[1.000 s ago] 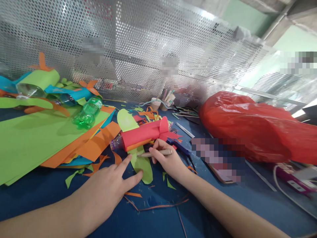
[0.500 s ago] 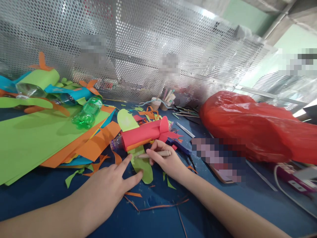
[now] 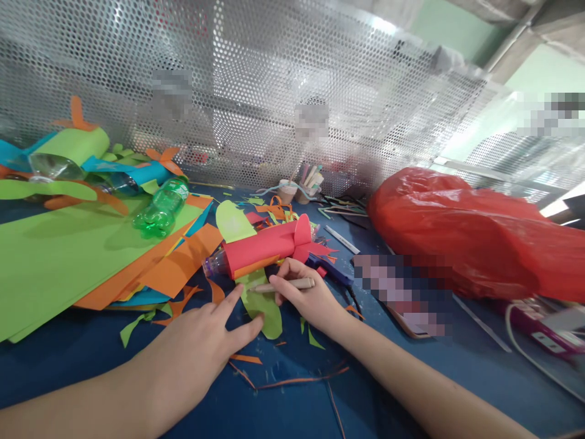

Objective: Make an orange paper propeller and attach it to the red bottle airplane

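A plastic bottle wrapped in red paper [image 3: 262, 245] lies on the blue table, its clear neck [image 3: 216, 263] pointing left. Green paper wings stick out from it; the far wing [image 3: 234, 222] carries a pale star shape. On the near green wing [image 3: 267, 314] rest the outstretched fingertips of my left hand [image 3: 201, 335]. My right hand [image 3: 304, 292] grips a beige marker [image 3: 292, 284] like a pen, with its tip at the near wing's surface. Whatever mark lies under the tip is too small to make out. Red paper fins [image 3: 302, 235] stand at the bottle's right end.
Green paper sheets [image 3: 55, 244] and an orange sheet [image 3: 183, 262] lie left, with a green bottle [image 3: 162, 207] on top. Cups of markers [image 3: 308, 186] stand behind. A blue glue gun [image 3: 331, 270], a white pen [image 3: 342, 239] and a red plastic bag [image 3: 457, 225] are at right. Paper scraps surround the bottle.
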The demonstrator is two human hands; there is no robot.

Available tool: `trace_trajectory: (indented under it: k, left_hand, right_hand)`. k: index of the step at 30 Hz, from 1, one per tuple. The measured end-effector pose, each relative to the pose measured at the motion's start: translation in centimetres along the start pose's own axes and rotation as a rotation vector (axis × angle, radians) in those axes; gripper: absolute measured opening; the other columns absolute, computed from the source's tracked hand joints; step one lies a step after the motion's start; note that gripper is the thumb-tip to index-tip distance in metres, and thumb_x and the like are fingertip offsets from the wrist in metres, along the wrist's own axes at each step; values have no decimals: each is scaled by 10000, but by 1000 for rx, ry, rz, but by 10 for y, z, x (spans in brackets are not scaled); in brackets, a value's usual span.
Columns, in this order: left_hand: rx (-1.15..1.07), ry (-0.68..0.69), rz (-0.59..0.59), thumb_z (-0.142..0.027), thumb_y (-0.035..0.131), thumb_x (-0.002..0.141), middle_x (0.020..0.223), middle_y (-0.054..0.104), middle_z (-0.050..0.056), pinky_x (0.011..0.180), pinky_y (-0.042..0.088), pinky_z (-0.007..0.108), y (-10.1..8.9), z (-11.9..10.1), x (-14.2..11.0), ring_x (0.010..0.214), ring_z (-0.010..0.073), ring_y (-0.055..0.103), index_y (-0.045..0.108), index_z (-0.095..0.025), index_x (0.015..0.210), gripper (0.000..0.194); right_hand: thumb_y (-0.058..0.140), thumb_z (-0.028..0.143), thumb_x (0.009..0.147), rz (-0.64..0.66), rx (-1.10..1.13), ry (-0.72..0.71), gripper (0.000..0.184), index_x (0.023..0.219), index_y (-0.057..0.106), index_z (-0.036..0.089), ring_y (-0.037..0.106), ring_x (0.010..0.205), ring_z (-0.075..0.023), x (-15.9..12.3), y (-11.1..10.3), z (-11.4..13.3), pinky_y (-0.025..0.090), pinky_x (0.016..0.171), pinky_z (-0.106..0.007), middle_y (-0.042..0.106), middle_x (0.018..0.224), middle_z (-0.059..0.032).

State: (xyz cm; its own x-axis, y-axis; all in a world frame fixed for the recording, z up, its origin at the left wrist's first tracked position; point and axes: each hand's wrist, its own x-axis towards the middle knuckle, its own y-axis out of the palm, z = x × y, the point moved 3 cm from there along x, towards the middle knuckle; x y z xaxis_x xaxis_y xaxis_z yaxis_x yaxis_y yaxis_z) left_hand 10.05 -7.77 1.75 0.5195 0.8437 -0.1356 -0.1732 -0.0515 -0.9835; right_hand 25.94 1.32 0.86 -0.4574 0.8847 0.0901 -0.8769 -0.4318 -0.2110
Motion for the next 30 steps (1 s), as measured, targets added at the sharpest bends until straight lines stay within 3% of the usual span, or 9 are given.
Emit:
trace_trajectory:
  k: [17, 30]
  left_hand:
    - [-17, -11, 28, 41, 510, 719, 1496, 356, 235, 690, 594, 427, 1, 0, 0, 908, 310, 705, 417, -357, 1421, 813]
    - [-20, 2, -25, 43, 526, 701, 1482, 372, 250, 692, 589, 452, 7, 1, 1, 901, 326, 703, 426, -351, 1417, 824]
  right_hand:
    - [596, 322, 828, -43, -38, -12, 217, 713, 443, 219, 477, 462, -109, 1, -4, -1, 364, 523, -238, 545, 488, 65]
    - [564, 293, 822, -42, -87, 3, 199, 693, 431, 222, 437, 444, -97, -1, -5, 3, 318, 500, -227, 521, 462, 81]
